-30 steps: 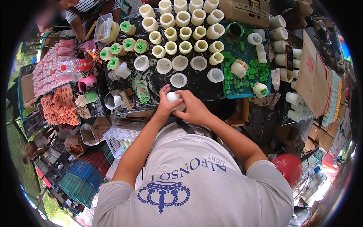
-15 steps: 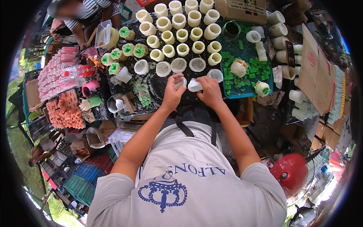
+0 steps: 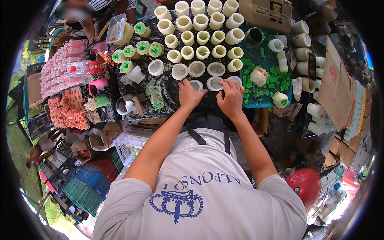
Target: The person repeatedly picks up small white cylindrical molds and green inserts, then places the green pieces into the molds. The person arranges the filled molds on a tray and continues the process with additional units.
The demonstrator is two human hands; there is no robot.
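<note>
My left hand [image 3: 191, 95] curls around the near left side of a white wax cup [image 3: 196, 85] on the dark table, thumb stretched to the right. A second white wax cup [image 3: 215, 83] stands upright beside it, with the bent fingers and thumb of my right hand [image 3: 231, 97] at its right side. Another white cup [image 3: 236, 79] is partly hidden behind that hand. Just beyond stand more white cups, including one wax-lined cup [image 3: 197, 69] and its neighbour [image 3: 216, 69]. Farther back are rows of hollow cream wax cylinders [image 3: 203, 37], some with wicks.
At right, a teal tray [image 3: 250, 105] holds green wax chunks [image 3: 276, 78] and a dark jug [image 3: 255, 37]. Green-topped candles [image 3: 129, 51], pink bundles [image 3: 66, 66] and a bottle [image 3: 86, 67] are at left. A red fan [image 3: 306, 185] stands behind; a person [image 3: 90, 24] sits far left.
The white cup in my right hand has gone from tilted to upright on the table. Both hands have shifted slightly right relative to my body, and the view has shifted.
</note>
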